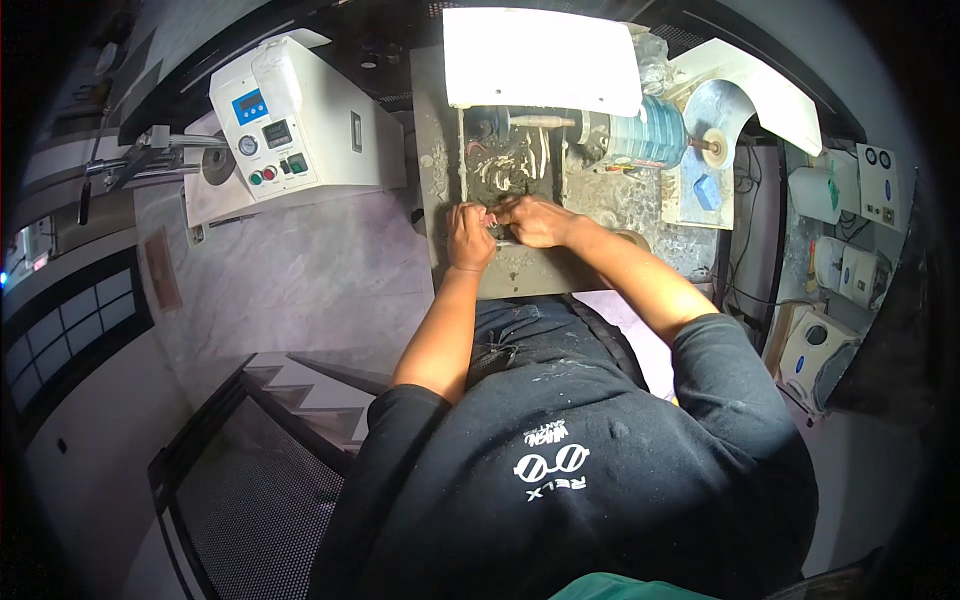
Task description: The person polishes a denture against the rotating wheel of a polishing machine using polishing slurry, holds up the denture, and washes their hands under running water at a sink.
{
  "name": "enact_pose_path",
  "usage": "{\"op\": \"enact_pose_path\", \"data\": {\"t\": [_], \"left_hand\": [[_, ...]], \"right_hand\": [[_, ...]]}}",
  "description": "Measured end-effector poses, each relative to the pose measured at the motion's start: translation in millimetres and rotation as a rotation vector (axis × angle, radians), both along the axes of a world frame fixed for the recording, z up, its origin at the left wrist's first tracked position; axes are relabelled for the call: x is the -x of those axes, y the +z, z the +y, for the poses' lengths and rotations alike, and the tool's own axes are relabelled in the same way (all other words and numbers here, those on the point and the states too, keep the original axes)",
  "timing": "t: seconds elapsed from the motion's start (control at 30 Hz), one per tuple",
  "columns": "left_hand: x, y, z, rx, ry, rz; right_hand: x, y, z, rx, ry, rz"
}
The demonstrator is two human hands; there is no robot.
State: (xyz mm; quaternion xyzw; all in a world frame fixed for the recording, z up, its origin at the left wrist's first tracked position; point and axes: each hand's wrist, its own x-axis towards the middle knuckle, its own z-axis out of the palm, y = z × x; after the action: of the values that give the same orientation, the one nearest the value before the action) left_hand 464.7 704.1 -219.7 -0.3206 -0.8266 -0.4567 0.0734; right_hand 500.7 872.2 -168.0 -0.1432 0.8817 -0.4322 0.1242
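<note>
My left hand [467,237] and my right hand [540,220] are close together over the front of a grey, slurry-smeared tray [525,270]. Between their fingertips shows a small pink piece [489,220], too small and too covered to name its kind. Fingers of both hands are bent and closed about it. Just beyond the hands, inside the tray, lies wet grey paste with pale streaks [510,172]. A pale spindle [543,121] crosses the tray's far end under a white hood [540,58].
Right of the tray lies a blue clear plastic water jug [650,135], near a small wheel on a spindle [712,148] and a blue block [707,192]. At left stands a white control box [340,125] with a gauge and buttons. Several white machines [815,350] stand far right.
</note>
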Motion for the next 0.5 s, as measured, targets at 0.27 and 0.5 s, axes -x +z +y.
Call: {"op": "enact_pose_path", "data": {"t": [0.27, 0.5], "left_hand": [[-3, -4, 3, 0.015, -0.015, -0.008], [-1, -1, 5, 0.014, 0.022, 0.0]], "right_hand": [[20, 55, 28, -0.591, -0.2, -0.46], [-8, 0, -40, -0.702, -0.501, -0.495]]}}
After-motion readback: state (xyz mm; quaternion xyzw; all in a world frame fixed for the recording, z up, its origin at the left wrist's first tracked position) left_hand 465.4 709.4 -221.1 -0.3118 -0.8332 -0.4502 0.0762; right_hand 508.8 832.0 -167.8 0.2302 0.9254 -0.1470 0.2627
